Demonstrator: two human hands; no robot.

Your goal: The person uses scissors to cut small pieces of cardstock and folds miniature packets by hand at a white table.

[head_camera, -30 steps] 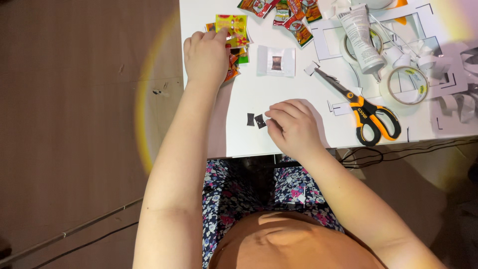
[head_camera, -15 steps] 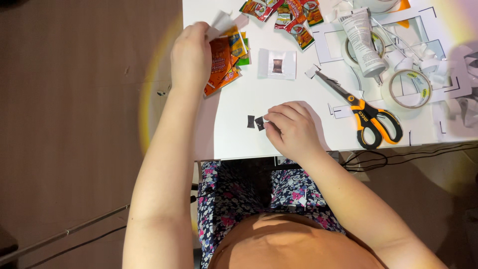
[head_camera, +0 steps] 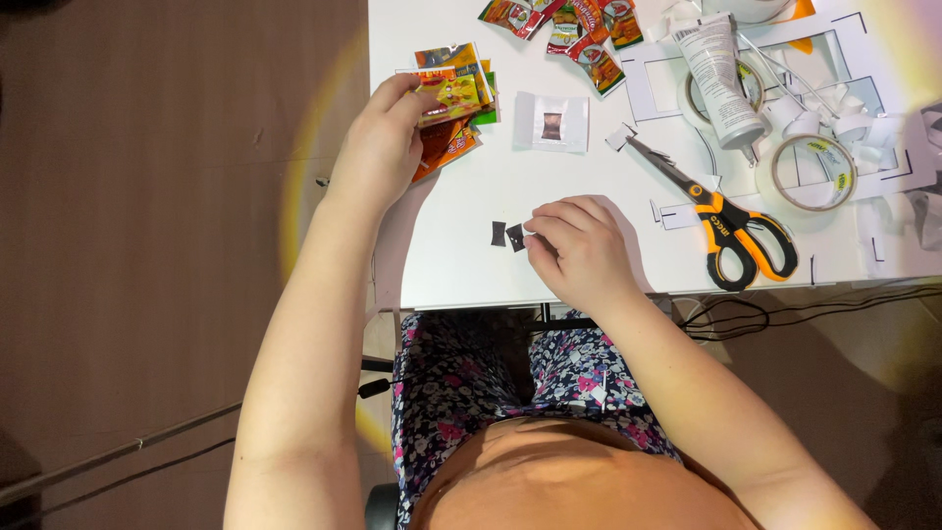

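At upper centre of the frame, the left hand (head_camera: 381, 147) pinches a small stack of colourful wrappers (head_camera: 451, 93) between thumb and fingers, holding it low over the white table (head_camera: 461, 265) near its left edge. Just below centre, the right hand (head_camera: 579, 250) rests with fingertips curled together on two small dark paper pieces (head_camera: 507, 236), pinning the nearer one.

To do this step well, judged from the layout: keep the right fingertips pressing flat so the dark pieces do not slide, and set the wrappers down squarely — clear of the white card with a brown patch (head_camera: 551, 122).

Against the frame half a second earlier, the left hand has come down and toward the table; the wrappers were then lifted and tilted off the edge. The right hand stays put — the orange-handled scissors (head_camera: 721, 221) are unmoved.
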